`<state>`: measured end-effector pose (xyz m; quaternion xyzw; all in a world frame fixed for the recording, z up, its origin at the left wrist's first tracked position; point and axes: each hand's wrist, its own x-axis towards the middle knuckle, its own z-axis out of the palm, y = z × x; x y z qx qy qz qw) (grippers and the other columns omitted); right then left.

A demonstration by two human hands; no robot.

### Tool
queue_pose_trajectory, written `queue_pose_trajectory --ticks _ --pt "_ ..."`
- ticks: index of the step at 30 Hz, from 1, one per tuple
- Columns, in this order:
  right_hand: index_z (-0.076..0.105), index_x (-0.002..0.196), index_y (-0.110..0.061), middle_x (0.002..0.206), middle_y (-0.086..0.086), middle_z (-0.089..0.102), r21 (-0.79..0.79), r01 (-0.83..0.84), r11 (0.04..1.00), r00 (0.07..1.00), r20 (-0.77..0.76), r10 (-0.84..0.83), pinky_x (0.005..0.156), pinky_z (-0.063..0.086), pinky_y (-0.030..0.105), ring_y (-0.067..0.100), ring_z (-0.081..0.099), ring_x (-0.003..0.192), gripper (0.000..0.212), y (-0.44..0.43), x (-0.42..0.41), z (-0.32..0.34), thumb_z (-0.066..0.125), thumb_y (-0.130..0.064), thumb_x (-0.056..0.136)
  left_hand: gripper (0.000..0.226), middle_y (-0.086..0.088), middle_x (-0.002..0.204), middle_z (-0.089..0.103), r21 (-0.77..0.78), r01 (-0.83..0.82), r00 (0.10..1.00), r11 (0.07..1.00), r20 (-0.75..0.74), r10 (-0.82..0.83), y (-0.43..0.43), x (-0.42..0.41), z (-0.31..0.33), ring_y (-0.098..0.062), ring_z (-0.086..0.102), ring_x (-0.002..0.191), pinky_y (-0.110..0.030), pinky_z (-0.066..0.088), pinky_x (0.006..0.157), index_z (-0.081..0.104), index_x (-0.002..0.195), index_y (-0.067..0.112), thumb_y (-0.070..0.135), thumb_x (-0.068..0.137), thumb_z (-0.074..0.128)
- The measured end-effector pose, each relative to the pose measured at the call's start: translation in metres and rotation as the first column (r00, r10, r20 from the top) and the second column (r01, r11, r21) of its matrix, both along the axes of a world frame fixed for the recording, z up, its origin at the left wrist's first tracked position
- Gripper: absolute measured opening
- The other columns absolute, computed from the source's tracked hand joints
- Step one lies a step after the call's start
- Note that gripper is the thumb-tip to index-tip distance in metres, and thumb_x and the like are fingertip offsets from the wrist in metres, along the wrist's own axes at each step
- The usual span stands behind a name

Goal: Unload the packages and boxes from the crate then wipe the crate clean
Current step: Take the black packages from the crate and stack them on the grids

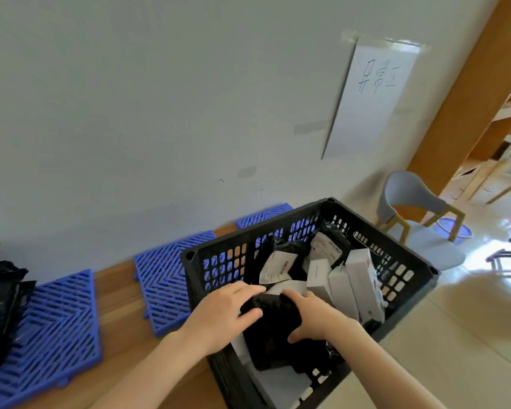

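Just inside the crate (250,231) rim, left hand (219,315) and right hand (317,318) clasp a package (273,332).

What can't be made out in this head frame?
Floor of the crate: head view, covered by white boxes and labelled packages.
Near corner of the crate: head view, cut off by the bottom edge.
Shipping label print: head view, too small and blurred.
Black package outline: head view, left hand and right hand grip it, covering its edges.
Pile of black packages: head view, cut by the left edge.
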<state>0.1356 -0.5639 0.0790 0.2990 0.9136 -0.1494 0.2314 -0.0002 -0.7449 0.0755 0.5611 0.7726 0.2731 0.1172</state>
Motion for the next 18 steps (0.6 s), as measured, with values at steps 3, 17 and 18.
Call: queue_pose_trajectory --ticks 3,17,18 --pt "0.018 0.146 -0.036 0.138 0.006 0.047 0.002 -0.012 1.0 1.0 -0.025 0.013 0.1 0.043 0.051 0.03 0.044 0.126 0.093 0.0 0.004 0.001 0.077 -0.037 0.073 0.048 0.023 0.131 0.051 -0.008 0.014 1.0 1.0 -0.007 -0.014 0.007 0.005 -0.001 0.004 0.046 0.121 -0.016 0.038 0.1 0.041 0.144 0.041 0.049 0.097 0.049" --pt "0.041 0.136 -0.027 0.123 -0.005 0.053 0.31 -0.015 0.951 0.712 -0.664 0.227 0.082 0.049 0.031 0.019 0.044 0.119 0.057 -0.051 -0.014 0.047 0.063 -0.012 0.085 0.056 0.025 0.132 0.049 0.136 -0.174 0.956 0.975 0.261 0.134 -0.006 -0.002 0.013 0.01 0.051 0.116 -0.018 0.044 0.099 0.024 0.142 0.059 0.067 0.089 0.037" --pt "0.047 0.133 -0.024 0.12 -0.004 0.055 0.344 -0.039 0.938 0.651 -0.704 0.285 0.078 0.051 0.031 0.019 0.046 0.117 0.056 -0.057 -0.016 0.051 0.065 -0.008 0.082 0.055 0.026 0.129 0.053 0.166 -0.204 0.936 0.965 0.321 0.143 -0.008 -0.004 0.016 0.011 0.053 0.113 -0.014 0.043 0.095 0.024 0.141 0.061 0.067 0.088 0.035"
